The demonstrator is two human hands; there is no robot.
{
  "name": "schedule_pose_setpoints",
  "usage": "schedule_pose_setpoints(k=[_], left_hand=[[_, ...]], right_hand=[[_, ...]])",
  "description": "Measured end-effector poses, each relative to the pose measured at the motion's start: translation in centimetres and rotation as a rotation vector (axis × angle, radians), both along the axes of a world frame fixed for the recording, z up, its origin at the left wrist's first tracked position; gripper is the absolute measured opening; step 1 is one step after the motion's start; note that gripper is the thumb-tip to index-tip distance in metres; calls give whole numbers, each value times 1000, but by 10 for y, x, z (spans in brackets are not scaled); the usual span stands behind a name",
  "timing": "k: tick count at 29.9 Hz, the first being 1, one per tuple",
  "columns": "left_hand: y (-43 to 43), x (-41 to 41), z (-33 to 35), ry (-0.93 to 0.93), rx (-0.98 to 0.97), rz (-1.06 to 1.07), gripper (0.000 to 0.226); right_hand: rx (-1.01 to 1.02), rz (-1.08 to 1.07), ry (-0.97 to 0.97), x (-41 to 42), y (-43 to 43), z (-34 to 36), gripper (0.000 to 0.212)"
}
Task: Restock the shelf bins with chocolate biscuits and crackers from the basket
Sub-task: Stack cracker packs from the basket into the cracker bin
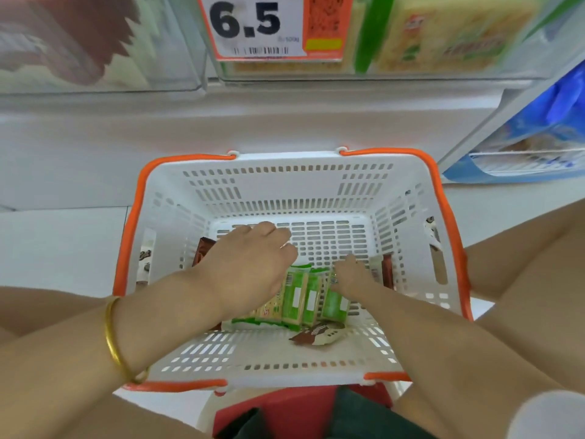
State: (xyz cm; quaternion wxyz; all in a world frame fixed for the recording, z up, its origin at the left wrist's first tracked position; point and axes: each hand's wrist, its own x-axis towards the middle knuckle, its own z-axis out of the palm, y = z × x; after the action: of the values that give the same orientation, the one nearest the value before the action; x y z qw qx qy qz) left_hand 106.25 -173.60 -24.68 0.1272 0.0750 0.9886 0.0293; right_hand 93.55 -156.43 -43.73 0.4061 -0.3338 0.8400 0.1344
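A white basket [285, 160] with orange handles stands in front of me below the shelf. Several green cracker packs [300, 299] lie bunched on its floor. A brown chocolate biscuit pack [319, 334] lies at the near side, and two more lean at the left wall [204, 248] and the right wall [386, 270]. My left hand [250, 258] is palm down over the left end of the crackers, its fingers bent downward; what is under it is hidden. My right hand [351, 274] grips the top of the rightmost green cracker pack [335, 301].
Clear shelf bins hang above: brown packs at the upper left [79, 42], yellow-green cracker packs at the upper right [443, 36], with a 6.5 price tag [262, 26] between them. Blue packs [538, 137] fill a bin on the right. The basket rests on a red stool [300, 410].
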Motion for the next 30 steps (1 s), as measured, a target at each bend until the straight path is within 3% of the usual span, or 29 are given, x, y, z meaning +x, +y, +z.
schedule_pose_setpoints(k=[3,5,9,11,13,16,18,20,22,24,27,30], left_hand=[[6,-6,8,-48,-1,9,28],[12,-11,9,-125,-29,35,40],[21,-26,24,-207,81,126,63],[22,-30,36,-174,160,161,70],[20,-33,50,-77,215,186,58],[9,-41,74,63,373,251,28],[-3,-45,94,70,538,390,19],[-13,-46,111,53,706,505,17],[-17,-45,123,32,875,552,16],[-15,-44,134,7,1004,573,17],[-9,-47,147,38,1035,557,20],[-7,-55,166,361,972,505,30]], right_hand=[[39,-13,-25,-15,-12,22,29],[-9,-208,-59,-32,-19,52,25],[-289,-764,-410,-62,-33,155,24],[-437,-844,-540,-63,-33,206,21],[-577,-895,-604,-59,-30,240,17],[-689,-913,-568,-54,-18,267,29],[-719,-839,-398,-55,-8,278,43],[-808,-761,-280,-55,0,289,41],[-982,-712,-356,-53,3,299,28],[-1088,-649,-403,-49,2,306,31],[-1174,-606,-341,-48,2,320,43],[-1340,-713,-288,-59,11,344,52]])
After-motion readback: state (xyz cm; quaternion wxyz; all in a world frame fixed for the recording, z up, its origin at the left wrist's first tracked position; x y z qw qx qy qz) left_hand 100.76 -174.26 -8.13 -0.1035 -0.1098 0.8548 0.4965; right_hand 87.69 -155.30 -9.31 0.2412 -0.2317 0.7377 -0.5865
